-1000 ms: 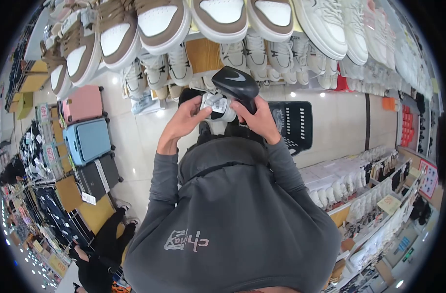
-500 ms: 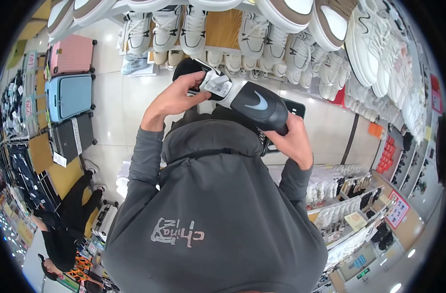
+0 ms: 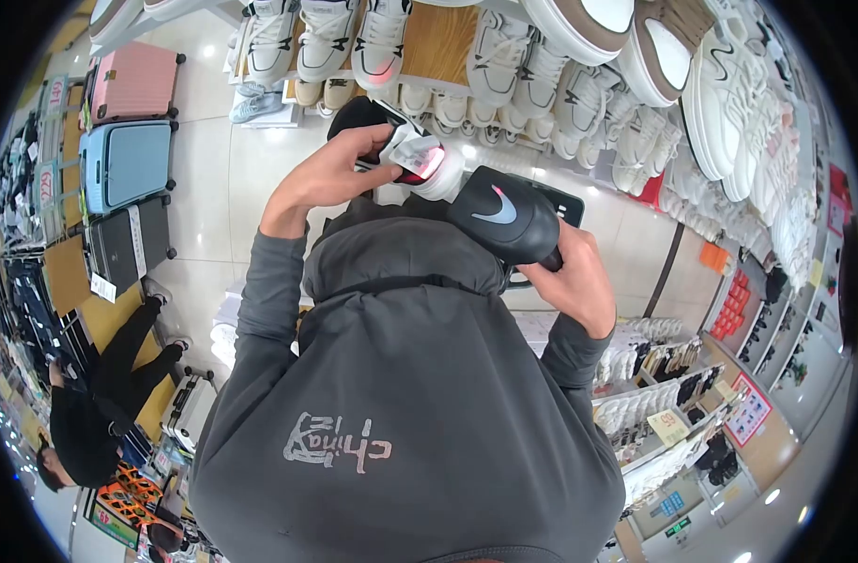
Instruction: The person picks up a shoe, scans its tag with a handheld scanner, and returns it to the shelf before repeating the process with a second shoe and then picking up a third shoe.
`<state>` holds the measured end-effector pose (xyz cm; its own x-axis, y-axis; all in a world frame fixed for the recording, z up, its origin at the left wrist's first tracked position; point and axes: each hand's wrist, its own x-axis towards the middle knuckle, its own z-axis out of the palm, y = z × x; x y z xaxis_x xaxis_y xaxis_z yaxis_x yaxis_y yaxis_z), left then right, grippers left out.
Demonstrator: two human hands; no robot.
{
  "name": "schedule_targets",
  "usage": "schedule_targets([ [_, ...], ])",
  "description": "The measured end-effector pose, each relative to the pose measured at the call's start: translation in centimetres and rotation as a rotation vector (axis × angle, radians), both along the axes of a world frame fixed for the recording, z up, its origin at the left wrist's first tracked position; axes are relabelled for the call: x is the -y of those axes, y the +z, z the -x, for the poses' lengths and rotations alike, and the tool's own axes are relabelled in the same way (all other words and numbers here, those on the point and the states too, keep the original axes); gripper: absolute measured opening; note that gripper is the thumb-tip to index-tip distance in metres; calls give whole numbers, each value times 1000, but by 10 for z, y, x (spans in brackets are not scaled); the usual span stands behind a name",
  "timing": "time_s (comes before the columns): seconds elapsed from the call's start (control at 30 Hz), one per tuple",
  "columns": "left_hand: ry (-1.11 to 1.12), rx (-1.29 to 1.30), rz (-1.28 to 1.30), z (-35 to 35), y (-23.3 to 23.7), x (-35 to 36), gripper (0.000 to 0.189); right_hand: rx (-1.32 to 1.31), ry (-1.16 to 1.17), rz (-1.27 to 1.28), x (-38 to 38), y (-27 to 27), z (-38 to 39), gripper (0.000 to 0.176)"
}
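Red light now falls on the tag point(image 3: 412, 153) — so the scanner point(image 3: 506, 218), clenched in the right hand point(image 3: 581, 280), looks well aimed — while the left hand point(image 3: 324, 176) grasps the tagged shoe point(image 3: 445, 181) just beside it, above the floor point(image 3: 208, 159).

1. Before you, sneakers point(image 3: 382, 42) stand in a row on a shelf point(image 3: 436, 42), with more shoes point(image 3: 448, 105) below them.
2. In your left hand point(image 3: 330, 174) is a shoe point(image 3: 440, 180); in your right hand point(image 3: 574, 281), just right of it, is a scanner point(image 3: 509, 218).
3. Partly hidden beyond the scanner is a basket point(image 3: 570, 202).
4. To your left, three suitcases point(image 3: 124, 167) line up on the floor, with hanging clothes point(image 3: 30, 310) farther left.
5. Behind these, to your left, is a person point(image 3: 86, 422); another suitcase point(image 3: 187, 408) lies between that person and you.
6. To your right and behind, display racks point(image 3: 635, 413) hold goods and a sign point(image 3: 668, 427).
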<state>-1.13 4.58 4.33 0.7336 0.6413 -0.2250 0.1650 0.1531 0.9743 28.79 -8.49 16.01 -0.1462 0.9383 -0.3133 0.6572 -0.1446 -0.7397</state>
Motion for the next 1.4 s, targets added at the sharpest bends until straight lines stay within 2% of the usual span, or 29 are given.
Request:
schedule_targets([
  [0.53,-47,-58,21,0,-9,-2,28,4,-10,2,0,-3,-3,46],
  [0.73,-26,-5,36,-2,-6,0,27,8,-1,6,-2,-3,-1,46],
  [0.93,-15,-7,20,-2,-5,2,31,-49,-50,-5,-1,-6,2,45],
  [1.23,-42,-1,55,-2,-2,2,34,13,-17,38,-1,-5,3,46],
  [1.4,-52,-25,31,-2,-4,2,30,0,-23,48,-1,-4,4,45],
])
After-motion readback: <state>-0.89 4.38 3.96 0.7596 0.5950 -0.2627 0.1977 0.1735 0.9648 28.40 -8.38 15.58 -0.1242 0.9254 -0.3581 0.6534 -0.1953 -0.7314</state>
